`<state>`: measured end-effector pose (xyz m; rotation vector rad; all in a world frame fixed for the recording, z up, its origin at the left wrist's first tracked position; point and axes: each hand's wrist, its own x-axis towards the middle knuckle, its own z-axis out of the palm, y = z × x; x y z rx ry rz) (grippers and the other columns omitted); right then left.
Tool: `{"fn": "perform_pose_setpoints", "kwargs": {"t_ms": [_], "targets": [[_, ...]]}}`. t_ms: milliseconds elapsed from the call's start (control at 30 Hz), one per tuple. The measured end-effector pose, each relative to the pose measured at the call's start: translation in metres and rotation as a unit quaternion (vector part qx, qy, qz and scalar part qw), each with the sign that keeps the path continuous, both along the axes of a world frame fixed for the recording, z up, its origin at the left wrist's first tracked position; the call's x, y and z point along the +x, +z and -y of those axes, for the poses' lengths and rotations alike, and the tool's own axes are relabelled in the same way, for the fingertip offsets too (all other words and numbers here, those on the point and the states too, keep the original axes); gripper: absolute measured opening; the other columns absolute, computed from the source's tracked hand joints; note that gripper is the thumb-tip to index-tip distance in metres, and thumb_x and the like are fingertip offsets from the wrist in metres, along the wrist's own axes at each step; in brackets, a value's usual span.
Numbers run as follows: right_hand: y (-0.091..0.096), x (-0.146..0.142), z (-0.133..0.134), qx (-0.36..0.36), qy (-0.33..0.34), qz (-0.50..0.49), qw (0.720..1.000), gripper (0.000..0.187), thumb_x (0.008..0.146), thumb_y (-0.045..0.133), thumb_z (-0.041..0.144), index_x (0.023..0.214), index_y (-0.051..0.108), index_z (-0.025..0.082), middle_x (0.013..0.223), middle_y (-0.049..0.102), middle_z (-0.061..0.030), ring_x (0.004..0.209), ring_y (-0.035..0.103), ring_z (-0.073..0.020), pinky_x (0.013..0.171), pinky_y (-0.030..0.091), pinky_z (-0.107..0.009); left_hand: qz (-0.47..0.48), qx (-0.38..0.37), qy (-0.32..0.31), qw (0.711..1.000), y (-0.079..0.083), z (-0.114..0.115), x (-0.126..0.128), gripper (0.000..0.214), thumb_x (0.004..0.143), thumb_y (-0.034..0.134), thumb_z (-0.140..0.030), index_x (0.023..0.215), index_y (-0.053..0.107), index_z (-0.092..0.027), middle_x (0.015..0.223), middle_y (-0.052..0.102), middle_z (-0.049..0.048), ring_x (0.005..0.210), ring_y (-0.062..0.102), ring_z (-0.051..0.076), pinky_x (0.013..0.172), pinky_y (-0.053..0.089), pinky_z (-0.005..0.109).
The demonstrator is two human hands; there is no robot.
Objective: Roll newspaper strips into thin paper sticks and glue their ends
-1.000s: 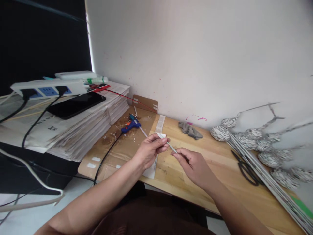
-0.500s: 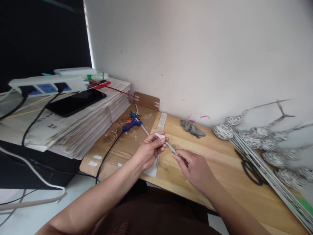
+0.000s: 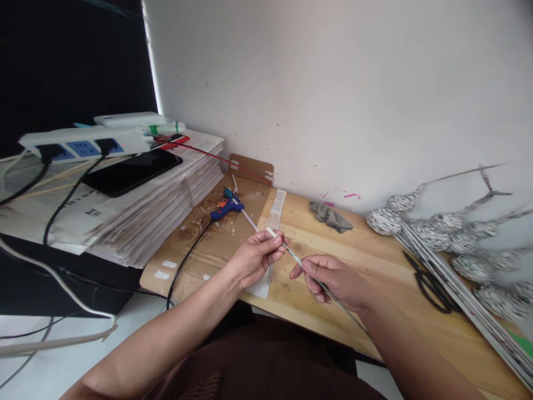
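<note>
A thin rolled paper tube [image 3: 293, 255] slants across in front of me, its white tip pointing up and left. My left hand [image 3: 258, 256] pinches it just below that tip, between thumb and fingers. Farther down, my right hand [image 3: 335, 278] has thumb and forefinger closed on the tube, with the other fingers loosely curled. Its lower length passes under the right palm and on beside the forearm. A printed paper strip [image 3: 276, 208] lies on the table beneath the left hand, which covers part of it.
A blue glue gun [image 3: 227, 207] lies on cardboard [image 3: 187, 272] at left. Beyond are stacked paper [image 3: 166, 216], a phone [image 3: 133, 172] and a power strip [image 3: 87, 143]. A grey cloth [image 3: 331, 216], black scissors [image 3: 431, 289], paper rods [image 3: 462, 303] and woven paper shapes [image 3: 383, 221] sit rightward.
My right hand has loosened and turned, its fingers uncurling, and more of the tube shows below it. The tip at my left hand now looks narrower and rolled. The view has shifted slightly.
</note>
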<state>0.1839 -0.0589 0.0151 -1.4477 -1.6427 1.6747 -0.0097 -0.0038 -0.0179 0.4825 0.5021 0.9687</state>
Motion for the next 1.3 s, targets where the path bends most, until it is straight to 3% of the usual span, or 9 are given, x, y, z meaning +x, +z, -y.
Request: {"fn": "perform_pose_setpoints", "kwargs": {"t_ms": [67,167,233,400,500,567,733,1000,1300], "targets": [[-0.001,-0.002,0.0,0.09,-0.02,0.063,0.994,0.041,0.092,0.042,0.052,0.102,0.061,0.017,0.062,0.047,0.0028,0.051,0.044,-0.0098,0.05,0.036,-0.024,-0.007,-0.011,0.02,1.0,0.0,0.001,0.0,0.008,0.079,0.064,-0.002,0.083,0.068,-0.008,0.081,0.07,0.0072,0.061,0.066,0.007,0.057,0.056,0.012],[-0.003,-0.009,0.001,0.307,-0.048,0.2,0.929,0.027,0.091,0.049,0.042,0.092,0.062,0.019,0.071,0.057,-0.001,0.063,0.05,-0.0135,0.063,0.039,-0.028,-0.011,-0.028,0.051,0.998,0.0,0.001,0.0,0.008,0.08,0.063,-0.002,0.082,0.068,-0.008,0.081,0.07,0.0066,0.059,0.066,0.006,0.058,0.056,0.012],[-0.004,-0.014,0.002,0.354,-0.042,0.22,0.908,0.028,0.094,0.045,0.038,0.082,0.061,0.019,0.071,0.058,-0.0017,0.066,0.051,-0.0141,0.067,0.038,-0.029,-0.011,-0.032,0.059,0.998,-0.002,0.002,-0.001,0.009,0.08,0.062,-0.002,0.083,0.068,-0.007,0.081,0.07,0.0066,0.059,0.066,0.006,0.058,0.056,0.012],[-0.007,-0.017,-0.003,0.107,-0.032,0.046,0.993,0.04,0.093,0.041,0.049,0.09,0.064,0.017,0.06,0.047,0.0028,0.05,0.044,-0.0093,0.052,0.037,-0.024,-0.006,-0.023,0.058,0.998,-0.005,0.005,-0.007,0.01,0.079,0.064,-0.002,0.085,0.069,-0.008,0.082,0.07,0.0063,0.06,0.066,0.006,0.058,0.056,0.012],[-0.008,-0.019,-0.006,-0.039,-0.023,-0.062,0.997,0.048,0.092,0.039,0.056,0.095,0.063,0.014,0.058,0.042,0.0048,0.044,0.039,-0.0071,0.044,0.031,-0.021,-0.004,-0.021,0.057,0.998,-0.004,0.006,-0.011,0.012,0.078,0.065,-0.001,0.086,0.07,-0.008,0.081,0.07,0.0061,0.059,0.066,0.006,0.057,0.056,0.012],[-0.008,-0.023,-0.007,-0.029,-0.023,-0.06,0.997,0.047,0.091,0.042,0.057,0.094,0.061,0.014,0.059,0.044,0.0043,0.046,0.041,-0.0076,0.044,0.032,-0.021,-0.01,-0.021,0.067,0.997,-0.003,0.005,-0.012,0.011,0.078,0.066,-0.002,0.086,0.07,-0.008,0.08,0.07,0.0062,0.058,0.065,0.006,0.056,0.056,0.012],[-0.009,-0.031,-0.002,0.199,-0.039,0.082,0.976,0.033,0.092,0.048,0.046,0.081,0.06,0.017,0.063,0.05,0.0023,0.059,0.049,-0.0101,0.058,0.041,-0.024,-0.034,-0.006,0.097,0.995,-0.007,0.004,-0.016,0.014,0.072,0.075,-0.009,0.084,0.071,-0.008,0.08,0.07,0.0057,0.057,0.062,0.005,0.055,0.054,0.012],[-0.014,-0.036,-0.007,0.049,-0.023,-0.011,0.998,0.042,0.093,0.041,0.05,0.094,0.064,0.015,0.06,0.047,0.0033,0.048,0.044,-0.0072,0.047,0.036,-0.02,-0.058,0.003,0.109,0.992,-0.009,0.008,-0.024,0.022,0.067,0.079,-0.011,0.088,0.071,-0.009,0.081,0.071,0.0058,0.067,0.065,0.007,0.06,0.054,0.012],[-0.019,-0.043,-0.009,-0.016,-0.005,-0.047,0.999,0.045,0.092,0.043,0.053,0.1,0.064,0.014,0.061,0.049,0.0036,0.046,0.045,-0.0064,0.045,0.034,-0.021,-0.054,-0.011,0.118,0.992,-0.002,0.013,-0.03,0.019,0.069,0.076,-0.007,0.087,0.07,-0.008,0.081,0.071,0.0073,0.075,0.07,0.013,0.064,0.057,0.015]]}}
